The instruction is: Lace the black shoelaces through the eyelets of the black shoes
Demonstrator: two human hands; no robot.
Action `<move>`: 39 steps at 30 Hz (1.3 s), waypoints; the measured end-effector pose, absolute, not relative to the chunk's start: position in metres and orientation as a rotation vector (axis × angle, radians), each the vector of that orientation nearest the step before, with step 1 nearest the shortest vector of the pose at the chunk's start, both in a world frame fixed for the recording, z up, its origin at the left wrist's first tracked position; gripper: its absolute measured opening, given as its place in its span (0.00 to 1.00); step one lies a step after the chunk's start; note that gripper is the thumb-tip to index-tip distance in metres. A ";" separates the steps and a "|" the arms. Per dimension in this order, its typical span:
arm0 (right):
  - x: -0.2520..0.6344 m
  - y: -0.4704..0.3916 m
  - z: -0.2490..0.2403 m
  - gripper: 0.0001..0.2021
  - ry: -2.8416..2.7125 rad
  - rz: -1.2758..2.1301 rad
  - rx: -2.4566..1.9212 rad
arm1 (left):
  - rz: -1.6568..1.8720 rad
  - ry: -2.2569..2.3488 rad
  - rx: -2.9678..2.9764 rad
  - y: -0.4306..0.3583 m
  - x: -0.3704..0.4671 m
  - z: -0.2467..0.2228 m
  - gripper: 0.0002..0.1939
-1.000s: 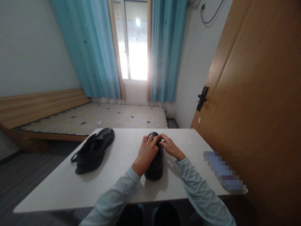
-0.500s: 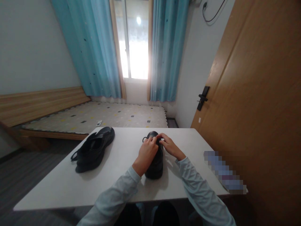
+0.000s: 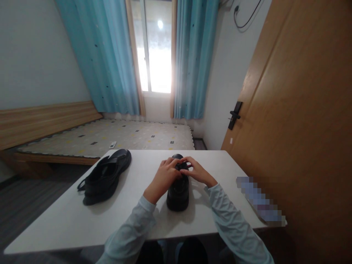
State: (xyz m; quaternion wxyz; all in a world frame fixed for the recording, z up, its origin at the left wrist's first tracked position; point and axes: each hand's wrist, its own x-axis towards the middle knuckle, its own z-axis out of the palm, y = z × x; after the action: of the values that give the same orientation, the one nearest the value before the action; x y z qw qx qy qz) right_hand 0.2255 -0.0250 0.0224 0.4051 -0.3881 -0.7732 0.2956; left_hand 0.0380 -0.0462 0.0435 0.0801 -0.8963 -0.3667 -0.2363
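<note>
A black shoe (image 3: 178, 200) stands on the white table (image 3: 148, 220) in front of me, its toe pointing away and its heel toward me. Over its front upper, my left hand (image 3: 164, 175) comes in from the left with bent fingers closed on the dark shoelace (image 3: 182, 166). My right hand (image 3: 197, 171) meets it from the right, thumb and fingers pinching the lace. The fingertips hide much of the lacing. At the table's left lies the other black shoe (image 3: 100, 189), its opening facing up, with no hand on it.
A blurred-out flat item (image 3: 260, 201) lies along the table's right edge, next to the wooden door (image 3: 297, 128). Beyond the table is a bed (image 3: 132, 135) with a small white remote-like object (image 3: 112, 145) on it. Blue curtains (image 3: 110, 66) flank the window.
My left hand has shifted left and its fingers have spread over the lacing. The lace loop that stood out at the shoe's left is out of sight. My view has turned slightly right.
</note>
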 end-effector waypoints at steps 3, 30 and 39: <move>0.229 -0.027 0.026 0.23 -1.993 0.748 -0.964 | -0.904 -1.085 -2.810 -0.038 0.030 0.043 0.07; 0.194 -0.025 0.007 0.27 -1.818 0.578 -1.097 | -2.566 -1.409 -2.976 -0.042 0.035 0.048 0.12; 0.192 -0.019 -0.003 0.25 -1.780 0.704 -0.993 | -2.376 -1.355 -3.225 -0.050 0.041 0.052 0.08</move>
State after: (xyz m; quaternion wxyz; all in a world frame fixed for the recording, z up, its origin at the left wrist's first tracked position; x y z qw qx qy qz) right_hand 0.1916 -0.0186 -0.0025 0.4730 -0.4058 -0.7272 0.2878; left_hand 0.0409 -0.0502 0.0519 -0.5171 -0.6528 -0.2742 -0.4810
